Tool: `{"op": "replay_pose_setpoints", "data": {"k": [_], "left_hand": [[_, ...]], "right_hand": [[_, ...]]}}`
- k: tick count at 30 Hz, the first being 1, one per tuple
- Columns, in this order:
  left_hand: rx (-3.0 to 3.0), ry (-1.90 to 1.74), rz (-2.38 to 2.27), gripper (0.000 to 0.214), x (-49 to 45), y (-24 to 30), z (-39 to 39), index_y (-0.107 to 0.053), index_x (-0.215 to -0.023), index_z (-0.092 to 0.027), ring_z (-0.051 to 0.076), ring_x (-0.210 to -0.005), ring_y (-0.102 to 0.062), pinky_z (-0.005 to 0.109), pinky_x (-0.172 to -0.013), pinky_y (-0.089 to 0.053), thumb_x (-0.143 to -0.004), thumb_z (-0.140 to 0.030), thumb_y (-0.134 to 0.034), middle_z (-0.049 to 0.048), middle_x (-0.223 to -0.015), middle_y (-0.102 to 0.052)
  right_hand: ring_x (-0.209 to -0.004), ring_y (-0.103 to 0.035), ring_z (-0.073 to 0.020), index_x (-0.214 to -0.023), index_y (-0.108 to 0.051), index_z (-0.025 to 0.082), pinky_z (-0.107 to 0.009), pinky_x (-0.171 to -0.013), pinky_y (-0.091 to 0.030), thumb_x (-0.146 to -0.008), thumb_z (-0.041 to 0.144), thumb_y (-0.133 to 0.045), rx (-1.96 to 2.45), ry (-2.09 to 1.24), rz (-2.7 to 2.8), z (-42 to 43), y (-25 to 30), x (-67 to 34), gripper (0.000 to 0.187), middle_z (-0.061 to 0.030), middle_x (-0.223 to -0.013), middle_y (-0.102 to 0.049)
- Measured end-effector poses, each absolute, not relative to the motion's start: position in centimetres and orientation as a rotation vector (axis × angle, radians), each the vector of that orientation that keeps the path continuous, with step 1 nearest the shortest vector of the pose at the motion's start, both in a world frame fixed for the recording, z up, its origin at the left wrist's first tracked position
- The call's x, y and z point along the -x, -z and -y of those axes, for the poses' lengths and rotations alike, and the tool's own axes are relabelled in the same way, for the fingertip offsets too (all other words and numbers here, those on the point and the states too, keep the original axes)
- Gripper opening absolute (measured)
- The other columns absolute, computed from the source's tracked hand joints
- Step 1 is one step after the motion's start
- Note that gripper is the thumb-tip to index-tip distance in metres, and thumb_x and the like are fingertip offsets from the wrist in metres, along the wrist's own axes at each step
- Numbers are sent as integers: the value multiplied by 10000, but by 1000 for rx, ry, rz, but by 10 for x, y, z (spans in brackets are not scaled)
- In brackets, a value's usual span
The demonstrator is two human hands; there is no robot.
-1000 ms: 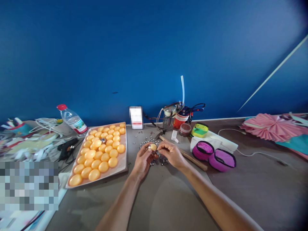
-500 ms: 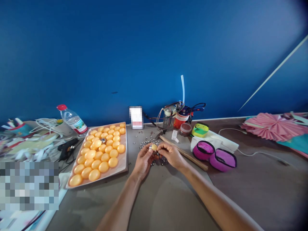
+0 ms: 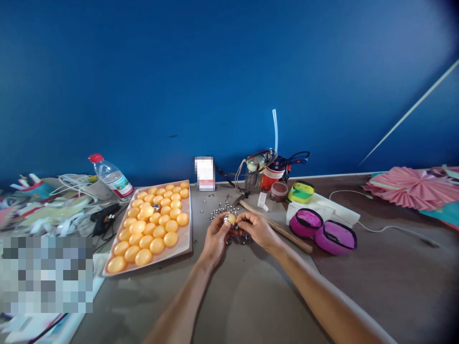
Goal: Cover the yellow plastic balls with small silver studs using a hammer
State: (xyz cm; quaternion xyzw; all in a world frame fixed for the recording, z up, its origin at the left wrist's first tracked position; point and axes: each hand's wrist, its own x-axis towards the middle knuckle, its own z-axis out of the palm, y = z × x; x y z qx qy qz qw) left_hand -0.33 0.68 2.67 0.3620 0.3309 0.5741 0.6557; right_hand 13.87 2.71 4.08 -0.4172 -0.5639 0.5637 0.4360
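Both my hands meet over the middle of the grey table. My left hand (image 3: 215,239) pinches a small orange ball (image 3: 232,219) that has shiny silver bits on it. My right hand (image 3: 257,228) is curled with its fingertips closed against the same ball from the right. Under and behind the hands lies a scatter of small silver beads (image 3: 219,211). A tray (image 3: 186,239) to the left holds several orange balls (image 3: 150,224), one of them with a silver piece on top.
A wooden stick (image 3: 283,230) lies right of my hands, beside two pink round cases (image 3: 322,230). A water bottle (image 3: 111,177), a black glue gun (image 3: 103,216), cups with tools (image 3: 267,174), a white cable and pink paper fans (image 3: 412,187) stand around.
Both hands stay pressed on the ball with only small finger shifts. The view has drifted slightly, so everything sits a little to the right.
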Motion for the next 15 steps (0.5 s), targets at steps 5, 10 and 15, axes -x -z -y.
{"op": "replay_pose_setpoints", "data": {"k": [5,10,15], "left_hand": [[-848,-1310,-762,378,3,-26,-6,-569,-1054,-185,142,-650,-609,276,-649,-459,-730,-351,-669,43,-893,-641],[-893,-1324,-791,367,2,-25,-6,-559,-1063,-184,139,-640,-599,278,-647,-468,-749,-350,-649,31,-857,-627],[-923,-1344,-873,376,3,-24,-4,-575,-1059,-182,145,-657,-597,282,-657,-478,-733,-347,-664,49,-889,-638]], "right_hand": [[-530,-516,-116,-716,-534,205,-258,-546,-416,-720,292,-591,1054,-1379,1408,-27,-44,-139,103,40,-592,-550],[-512,-518,-122,-696,-478,218,-265,-536,-416,-716,278,-593,1037,-1392,1398,-27,-45,-139,131,47,-549,-538],[-493,-523,-130,-679,-476,221,-266,-511,-412,-719,286,-590,1060,-1380,1392,-27,-40,-137,137,45,-518,-545]]}}
